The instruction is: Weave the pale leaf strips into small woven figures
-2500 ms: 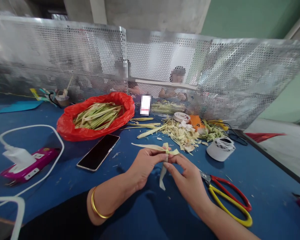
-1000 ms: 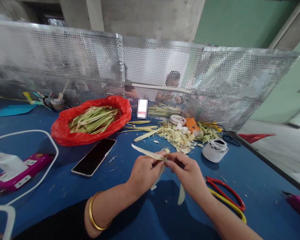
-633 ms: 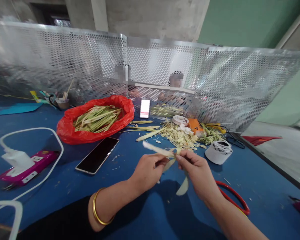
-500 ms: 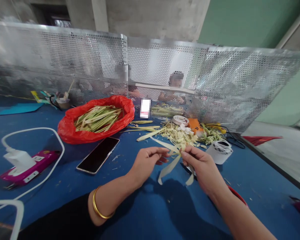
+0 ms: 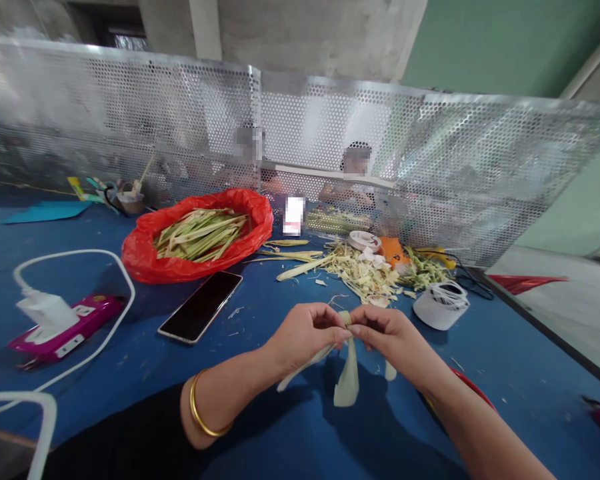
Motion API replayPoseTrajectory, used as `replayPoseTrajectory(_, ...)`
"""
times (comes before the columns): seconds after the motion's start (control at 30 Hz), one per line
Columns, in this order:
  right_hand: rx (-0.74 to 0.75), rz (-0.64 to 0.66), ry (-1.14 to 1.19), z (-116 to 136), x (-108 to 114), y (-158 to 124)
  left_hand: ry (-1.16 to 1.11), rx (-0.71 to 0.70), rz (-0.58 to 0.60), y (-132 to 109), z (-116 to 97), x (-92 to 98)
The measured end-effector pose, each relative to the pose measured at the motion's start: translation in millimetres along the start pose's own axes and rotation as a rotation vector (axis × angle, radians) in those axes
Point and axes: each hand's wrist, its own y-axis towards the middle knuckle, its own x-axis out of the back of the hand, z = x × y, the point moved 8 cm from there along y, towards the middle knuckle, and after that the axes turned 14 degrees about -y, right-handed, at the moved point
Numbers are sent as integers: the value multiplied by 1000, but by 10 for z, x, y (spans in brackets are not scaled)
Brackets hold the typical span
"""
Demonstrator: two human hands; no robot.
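Pale green leaf strips (image 5: 347,380) hang below my fingers, joined at a small folded knot between the two hands. My left hand (image 5: 307,337), with a gold bangle on its wrist, pinches the strips from the left. From the right, my right hand (image 5: 393,337) pinches the same piece, its thumb and fingertips close to those of the left. One strip slants down to the left, and a short end shows under the right hand. The fingertips hide part of the knot. Behind the hands lies a pile of leaf scraps (image 5: 363,273).
A red plastic bag (image 5: 195,270) holds long leaf strips. Nearby lie a smartphone (image 5: 200,307), a purple power strip (image 5: 70,333) with a white cable, a tape roll (image 5: 364,241) and a white spool (image 5: 440,310). A perforated metal screen (image 5: 320,127) stands behind, with people beyond it.
My left hand has moved right and closed onto the leaf piece beside my right hand. The piece has turned, and its wide strip now hangs straight down. The view has shifted slightly.
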Motion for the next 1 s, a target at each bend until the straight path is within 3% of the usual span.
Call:
replayPoseTrajectory(0.1,11,-64,-8,-2,-3,-1,-4,-33,-45,-12,8,11)
replayPoseTrajectory(0.27,-18,-117,68,4,6,7,-10,55,-88,5,110,58)
replayPoseTrajectory(0.4,-31,-134,29,-41,44,15,-148,109,-181,11,158,134)
replayPoseTrajectory(0.6,-35,-101,-15,-89,18,22,-376,369,-45,-22,378,-1)
replayPoseTrajectory(0.77,-37,-60,-80,-66,66,7,-215,228,-122,11,277,117)
replayPoseTrajectory(0.87,-28,10,-198,-61,90,-2,-116,182,-97,15,194,112)
replayPoseTrajectory(1.0,-5,-39,-318,-62,178,1,-1,153,-121,12,140,135)
